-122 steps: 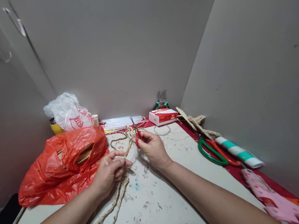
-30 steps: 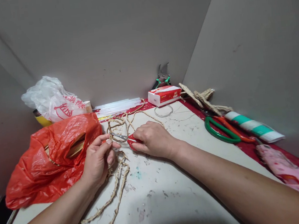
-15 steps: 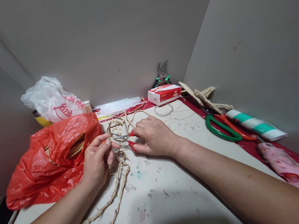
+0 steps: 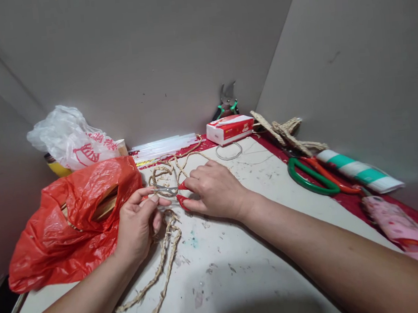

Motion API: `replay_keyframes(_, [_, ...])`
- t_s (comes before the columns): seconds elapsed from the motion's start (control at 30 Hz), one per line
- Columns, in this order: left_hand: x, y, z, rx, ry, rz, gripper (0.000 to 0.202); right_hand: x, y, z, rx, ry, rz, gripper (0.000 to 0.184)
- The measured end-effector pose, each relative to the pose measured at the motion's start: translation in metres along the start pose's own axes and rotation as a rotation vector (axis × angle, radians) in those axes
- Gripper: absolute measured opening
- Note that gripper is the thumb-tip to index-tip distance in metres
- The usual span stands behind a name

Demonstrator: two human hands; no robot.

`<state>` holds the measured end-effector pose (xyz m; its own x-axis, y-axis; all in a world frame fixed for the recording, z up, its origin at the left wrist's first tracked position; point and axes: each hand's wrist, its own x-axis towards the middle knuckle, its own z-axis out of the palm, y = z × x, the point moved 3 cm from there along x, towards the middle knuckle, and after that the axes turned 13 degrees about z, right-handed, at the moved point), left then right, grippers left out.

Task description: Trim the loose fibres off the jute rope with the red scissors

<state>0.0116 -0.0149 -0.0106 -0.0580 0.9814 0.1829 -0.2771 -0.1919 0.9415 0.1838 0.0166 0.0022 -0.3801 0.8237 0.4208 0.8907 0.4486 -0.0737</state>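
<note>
My right hand (image 4: 215, 188) is closed around the red handles of small scissors (image 4: 182, 203). Their metal blades point left, with the tips at the fingers of my left hand (image 4: 136, 221). There, my left thumb and forefinger pinch together on part of a twisted straw cord; the exact bit between them is too small to see. A loop of that straw cord (image 4: 163, 170) lies just behind the blades. Two lengths of straw cord (image 4: 163, 291) run from beneath my left hand toward the near edge of the table.
On the left sits a red plastic bag (image 4: 50, 243) behind which stands a white plastic bag (image 4: 68, 136). Clear sticks (image 4: 166, 146), a red-and-white box (image 4: 230, 130) and pruning shears (image 4: 227, 102) line the back. Large green-and-orange-handled scissors (image 4: 310, 180) and a striped roll (image 4: 360, 170) lie right.
The scissors in my right hand have shifted slightly, and their blade tips lie closer to my left fingertips. My left hand keeps its pinch, nearly still.
</note>
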Motion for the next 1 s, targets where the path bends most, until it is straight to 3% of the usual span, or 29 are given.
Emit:
replay_keyframes(0.27, [0.003,-0.001,-0.003,-0.027,-0.007,-0.006,0.021,0.001,0.000,0.000,0.051,-0.111,-0.038,0.031])
replay_keyframes(0.5, [0.000,0.004,-0.001,-0.022,-0.014,-0.017,0.025,0.000,0.003,0.001,0.092,-0.061,-0.089,0.030])
replay_keyframes(0.7, [-0.003,0.004,0.000,-0.040,-0.046,-0.037,0.031,0.001,0.007,0.000,0.174,0.020,-0.002,0.028])
replay_keyframes(1.0, [-0.004,0.004,0.004,-0.064,0.005,-0.130,0.027,0.000,0.010,0.005,0.344,-0.079,0.107,0.028])
